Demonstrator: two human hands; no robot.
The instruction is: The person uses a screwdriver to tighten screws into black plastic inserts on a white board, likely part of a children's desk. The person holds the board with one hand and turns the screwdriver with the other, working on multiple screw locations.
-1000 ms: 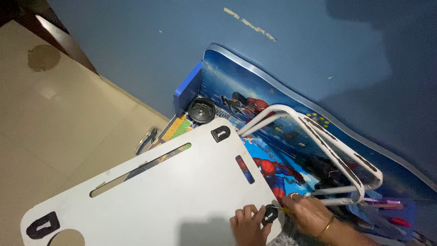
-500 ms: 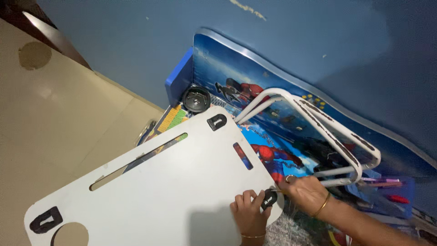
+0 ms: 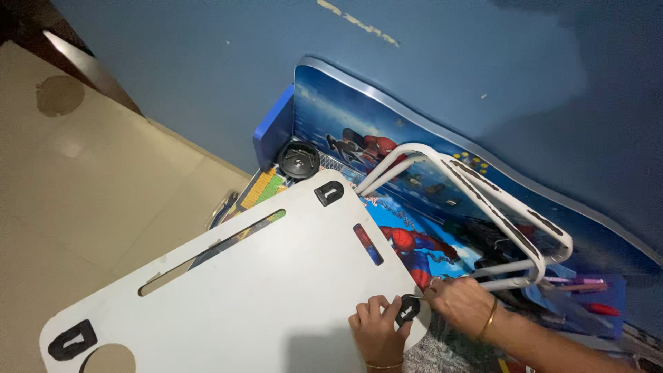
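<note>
Head view: left hand (image 3: 376, 331) flat on near right corner of white tabletop (image 3: 262, 290), fingers spread beside black bracket (image 3: 407, 309), looks like pinning board steady. Right hand (image 3: 459, 305) closed round end of white tube leg frame (image 3: 483, 207), lining it at bracket. Board lies underside up, tilted over blue printed desk (image 3: 387, 138) by wall. Black cup holder (image 3: 298, 160) far left.

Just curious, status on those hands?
Left hand pressing black bracket on white tabletop. Right hand gripping white leg frame. Nothing obstructing.
</note>
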